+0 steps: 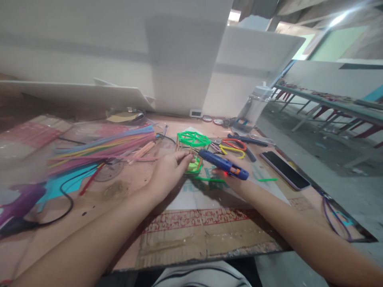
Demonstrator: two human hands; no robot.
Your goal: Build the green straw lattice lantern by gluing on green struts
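A small frame (194,138) stands on the board, its bright green spoked top on thin wooden posts above a green base. My left hand (171,169) is at the frame's left side, thumb and fingertips pinched together; what lies between them is too small to make out. My right hand (236,185) grips a blue handheld tool (223,163) with a thin metal tip, an orange part and a red light. The tip points left, close to my left fingertips and in front of the frame. Green strips (206,179) lie beside the frame.
Coloured straw-like sticks (119,145) and a purple glue gun (26,203) with a black cord lie left. Scissors with orange and yellow handles (235,146), pliers (249,139), a clear bottle (251,109) and a phone (285,170) are right. White panels (179,59) stand behind.
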